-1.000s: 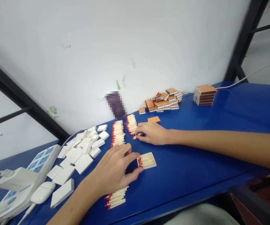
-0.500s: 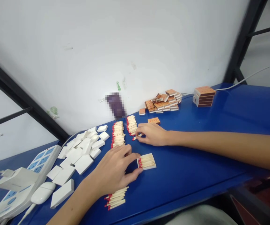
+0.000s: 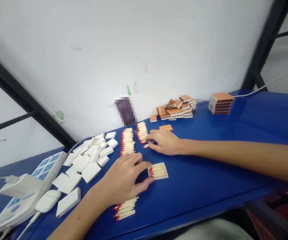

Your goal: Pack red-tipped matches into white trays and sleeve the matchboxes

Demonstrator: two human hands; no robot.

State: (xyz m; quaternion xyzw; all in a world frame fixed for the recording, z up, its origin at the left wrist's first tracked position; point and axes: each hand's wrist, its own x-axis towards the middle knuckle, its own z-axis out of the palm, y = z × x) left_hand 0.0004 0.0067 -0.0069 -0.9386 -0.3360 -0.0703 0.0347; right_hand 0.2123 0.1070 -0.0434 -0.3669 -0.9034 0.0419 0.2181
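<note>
With my left hand point(image 3: 126, 175) clasping wide and my right hand point(image 3: 164, 141) poised narrow, its hold unclear, I'm gently steadying the match-filled tray point(image 3: 162, 178) in the left's grasp, ideally isolating one loose match point(image 3: 146, 145) by the right, while white boxes point(image 3: 91, 170) are lying leftward and an orange matchbox point(image 3: 165, 127) is crowding behind.

Two hands point(image 3: 127, 176), one match-filled tray point(image 3: 167, 174), one power strip point(image 3: 44, 170). One matchbox stack point(image 3: 221, 103), one matchbox heap point(image 3: 178, 110). Over a dozen white boxes point(image 3: 82, 162); matches point(image 3: 128, 141) uncountable.
</note>
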